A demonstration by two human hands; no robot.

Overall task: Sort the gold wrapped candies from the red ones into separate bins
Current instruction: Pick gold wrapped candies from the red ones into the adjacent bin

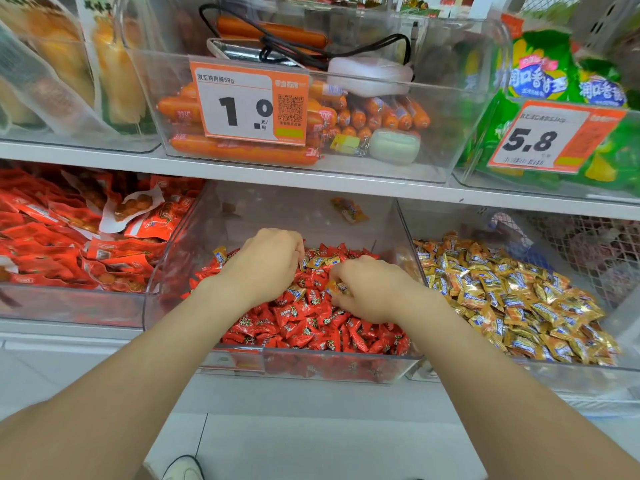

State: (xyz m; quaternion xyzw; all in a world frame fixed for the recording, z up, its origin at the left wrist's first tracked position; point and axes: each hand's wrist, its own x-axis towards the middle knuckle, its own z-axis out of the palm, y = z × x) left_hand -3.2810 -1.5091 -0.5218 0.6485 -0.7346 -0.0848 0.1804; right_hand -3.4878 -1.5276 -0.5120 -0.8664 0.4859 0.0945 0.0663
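Left hand (266, 268): reaches far into the middle bin, knuckles up, fingers curled down into the pile. I cannot tell whether a candy sits between them.
Right hand (372, 294): just beside the left hand, fingers bent in, pinching one small gold foil-wrapped candy (337, 288) at its fingertips.
Bin under the hands: a wide clear plastic bin (346, 370), filled mostly with small red film-wrapped candies (311, 327) that lie beneath both hands and nearer than them.
Stray gold pieces: a little cluster of gold wrappers (320, 262) lies between the two hands, touching the reds around it. Another gold piece (220, 253) pokes up just left of the left hand.
Gold bin: a second clear plastic bin (554, 377) stands just right of the right hand, heaped with gold foil-wrapped candies (512, 299).
Handling: each piece looks very light and small, with a firm lump inside crinkly, slick film. It should slide easily off its neighbours and is unlikely to break.
Where to hold: pinch across the plump middle, or by a crimped end, with thumb and forefinger. A broad scoop would likely drag reds along.
Step in hand: probably lifting the pinched gold candy clear, ready to carry it rightward.
Progress: the middle pile looks nearly all red, so little gold seems left on top.
Risk: a loose pinch on slippery foil may drop the piece back among the reds.
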